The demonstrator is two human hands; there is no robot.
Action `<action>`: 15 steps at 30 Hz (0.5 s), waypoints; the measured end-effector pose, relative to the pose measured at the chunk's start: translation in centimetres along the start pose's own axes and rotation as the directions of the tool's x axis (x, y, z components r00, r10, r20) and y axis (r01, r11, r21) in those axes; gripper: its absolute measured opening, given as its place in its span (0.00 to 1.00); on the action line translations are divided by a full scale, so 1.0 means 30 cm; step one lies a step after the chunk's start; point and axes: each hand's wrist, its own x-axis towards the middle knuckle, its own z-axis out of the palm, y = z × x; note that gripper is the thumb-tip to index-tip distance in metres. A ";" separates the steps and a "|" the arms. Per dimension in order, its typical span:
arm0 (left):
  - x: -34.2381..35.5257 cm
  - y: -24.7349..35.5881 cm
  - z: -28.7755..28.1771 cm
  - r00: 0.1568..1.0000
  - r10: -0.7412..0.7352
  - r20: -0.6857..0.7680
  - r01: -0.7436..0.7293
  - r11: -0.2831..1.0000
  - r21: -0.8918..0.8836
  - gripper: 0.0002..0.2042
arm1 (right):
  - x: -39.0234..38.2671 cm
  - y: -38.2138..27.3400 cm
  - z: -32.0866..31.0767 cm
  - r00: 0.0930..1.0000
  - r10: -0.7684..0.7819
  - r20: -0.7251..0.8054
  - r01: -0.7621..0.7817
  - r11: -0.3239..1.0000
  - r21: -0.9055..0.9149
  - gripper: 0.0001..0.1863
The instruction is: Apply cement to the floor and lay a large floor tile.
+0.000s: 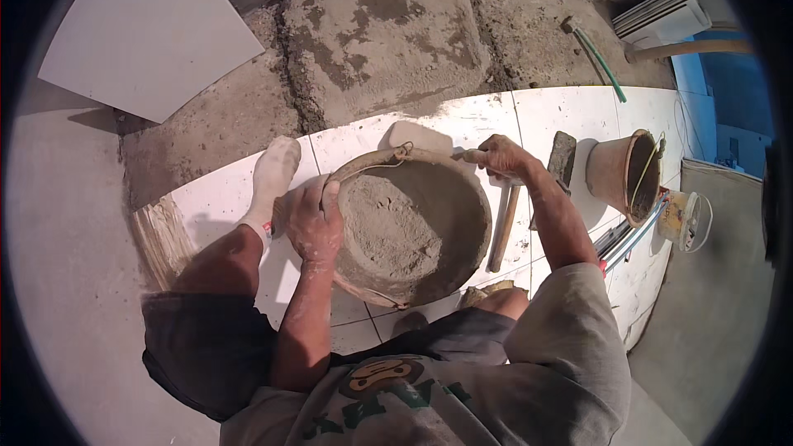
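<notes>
A wide, shallow bucket point(401, 223) of dry grey mortar powder rests on white tiles in front of me. My left hand point(315, 223) grips its left rim. My right hand point(502, 157) is closed on a tool with a short handle point(471, 156) at the upper right rim; the rest of the tool is too hard to make out. A wooden-handled tool point(504, 231) lies just right of the bucket, near a dirty, dark flat tool point(561, 157).
A white board point(149, 41) is at upper left, beside rough mortar bedding point(380, 33). A green-handled tool point(599, 58) and stacked tiles point(661, 8) are upper right. A tapered bucket point(607, 173), small pail point(686, 219) and long bars point(628, 239) stand or lie at right.
</notes>
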 end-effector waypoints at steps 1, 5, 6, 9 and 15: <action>-0.001 0.000 0.000 1.000 -0.021 0.004 0.021 1.000 -0.006 0.14 | 0.003 -0.005 0.002 0.997 0.066 0.047 -0.071 0.993 0.099 0.24; -0.006 -0.002 -0.004 1.000 -0.013 -0.004 0.013 1.000 0.015 0.14 | 0.010 -0.017 -0.017 0.996 0.065 0.061 -0.079 0.965 0.249 0.27; -0.008 -0.002 -0.005 1.000 -0.028 0.008 0.028 0.999 0.046 0.14 | 0.010 -0.016 -0.027 0.996 0.084 0.007 -0.082 0.945 0.316 0.26; -0.007 0.001 -0.007 1.000 -0.022 0.008 0.022 0.998 0.063 0.14 | 0.007 -0.013 -0.052 0.983 0.108 -0.149 -0.017 0.859 0.512 0.24; 0.005 0.016 -0.008 1.000 -0.021 0.018 0.021 1.000 0.003 0.14 | 0.029 -0.032 -0.031 0.999 0.039 -0.028 -0.030 0.964 0.266 0.25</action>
